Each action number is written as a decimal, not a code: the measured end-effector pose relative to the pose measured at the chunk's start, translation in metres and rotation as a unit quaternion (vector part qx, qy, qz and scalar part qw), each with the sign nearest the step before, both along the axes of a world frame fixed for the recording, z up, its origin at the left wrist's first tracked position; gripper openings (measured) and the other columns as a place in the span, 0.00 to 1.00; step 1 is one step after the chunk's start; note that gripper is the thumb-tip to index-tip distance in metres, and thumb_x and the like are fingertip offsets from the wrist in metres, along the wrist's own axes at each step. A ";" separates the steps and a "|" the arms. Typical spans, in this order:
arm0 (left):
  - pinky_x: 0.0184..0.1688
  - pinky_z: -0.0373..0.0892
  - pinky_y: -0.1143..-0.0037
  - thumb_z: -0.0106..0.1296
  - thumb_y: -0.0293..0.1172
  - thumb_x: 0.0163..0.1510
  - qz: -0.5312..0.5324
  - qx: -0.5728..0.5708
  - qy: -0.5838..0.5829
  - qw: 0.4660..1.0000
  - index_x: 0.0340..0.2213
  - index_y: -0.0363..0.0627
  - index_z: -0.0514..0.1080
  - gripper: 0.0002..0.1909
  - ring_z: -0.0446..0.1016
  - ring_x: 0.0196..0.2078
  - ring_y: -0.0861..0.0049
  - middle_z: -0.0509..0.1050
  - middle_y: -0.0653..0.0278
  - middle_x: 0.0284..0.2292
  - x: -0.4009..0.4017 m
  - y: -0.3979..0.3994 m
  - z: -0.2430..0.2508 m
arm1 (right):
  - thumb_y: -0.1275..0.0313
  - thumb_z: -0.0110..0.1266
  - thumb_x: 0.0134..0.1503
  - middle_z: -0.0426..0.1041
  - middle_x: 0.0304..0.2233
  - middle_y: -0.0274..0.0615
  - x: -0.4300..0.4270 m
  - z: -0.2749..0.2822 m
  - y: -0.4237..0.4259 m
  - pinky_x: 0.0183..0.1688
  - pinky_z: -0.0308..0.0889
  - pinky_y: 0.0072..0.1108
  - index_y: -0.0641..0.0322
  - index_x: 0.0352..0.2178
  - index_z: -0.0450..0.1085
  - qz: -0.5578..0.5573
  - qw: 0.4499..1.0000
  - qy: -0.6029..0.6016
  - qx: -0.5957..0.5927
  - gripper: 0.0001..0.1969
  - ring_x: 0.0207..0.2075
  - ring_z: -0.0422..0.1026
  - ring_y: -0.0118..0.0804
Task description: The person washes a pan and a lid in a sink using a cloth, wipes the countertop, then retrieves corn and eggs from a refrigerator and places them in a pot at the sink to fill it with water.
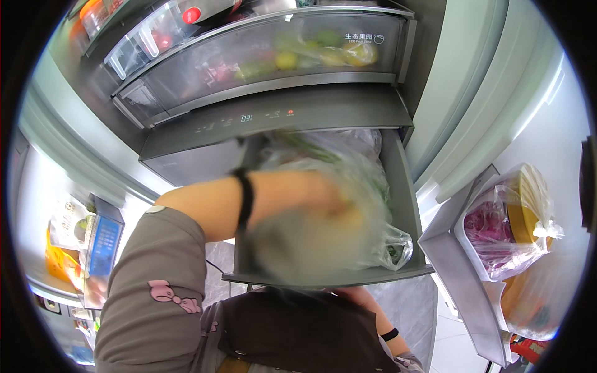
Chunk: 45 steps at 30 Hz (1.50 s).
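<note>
My left hand (333, 203), blurred by motion, reaches from the left over an open refrigerator drawer (406, 200). It grips a pale, blurred plastic bag (308, 252); its contents cannot be made out. Below and behind this bag, clear plastic bags (368, 140) with green vegetables fill part of the drawer, and a knotted-looking bag end (396, 249) lies at its front right. Partly hidden below the drawer's front edge is my right hand (357, 294), close to the dark cloth at my front; its fingers are mostly out of sight.
Above the drawer are a control panel (205, 128) and a closed clear fruit drawer (186, 70) with yellow and green fruit. Open doors stand on both sides. The right door bin (459, 270) holds bagged items; the left bin (105, 252) holds packages.
</note>
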<state>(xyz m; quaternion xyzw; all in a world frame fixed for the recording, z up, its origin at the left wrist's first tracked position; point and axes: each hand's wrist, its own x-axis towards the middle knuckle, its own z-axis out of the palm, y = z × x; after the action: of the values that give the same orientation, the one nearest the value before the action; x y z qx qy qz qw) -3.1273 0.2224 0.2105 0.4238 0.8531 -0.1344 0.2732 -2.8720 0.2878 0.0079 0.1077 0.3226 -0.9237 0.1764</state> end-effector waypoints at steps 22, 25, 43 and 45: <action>0.21 0.65 0.80 0.47 0.42 0.53 0.182 0.117 -0.270 0.938 0.48 0.39 0.64 0.24 0.67 0.18 0.83 0.70 0.63 0.22 0.017 -0.118 0.138 | 0.57 0.52 0.52 0.69 0.44 0.50 -0.004 0.039 0.000 0.51 0.60 0.29 0.68 0.48 0.61 0.036 0.999 0.013 0.032 0.28 0.48 0.66 0.42; 0.19 0.64 0.82 0.48 0.43 0.53 0.108 0.208 -0.278 0.932 0.46 0.36 0.65 0.25 0.68 0.18 0.83 0.72 0.62 0.23 0.019 -0.161 0.172 | 0.52 0.51 0.52 0.69 0.42 0.49 -0.008 0.053 -0.006 0.50 0.60 0.29 0.68 0.47 0.62 0.021 0.997 0.027 0.067 0.30 0.46 0.67 0.41; 0.08 0.58 0.85 0.42 0.61 0.50 0.413 0.775 -0.215 0.427 0.48 0.33 0.58 0.40 0.64 0.12 0.83 0.71 0.55 0.27 0.070 -0.372 0.005 | 0.57 0.47 0.56 0.71 0.28 0.39 -0.160 0.091 -0.024 0.30 0.65 0.24 0.58 0.35 0.66 -0.196 0.969 -0.040 0.148 0.15 0.30 0.72 0.36; 0.11 0.60 0.83 0.45 0.58 0.50 0.432 0.774 -0.208 0.414 0.48 0.32 0.58 0.39 0.67 0.16 0.80 0.71 0.55 0.28 0.082 -0.389 -0.018 | 0.59 0.49 0.55 0.71 0.32 0.39 -0.175 0.091 -0.027 0.32 0.65 0.24 0.55 0.39 0.65 -0.186 0.968 -0.048 0.161 0.14 0.33 0.71 0.36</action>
<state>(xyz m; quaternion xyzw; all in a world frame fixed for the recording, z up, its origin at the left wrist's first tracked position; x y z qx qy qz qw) -3.0453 -0.1668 0.1920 0.0461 0.5833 0.8107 0.0211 -3.0468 0.2606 0.0987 0.2374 0.4329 -0.8696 -0.0031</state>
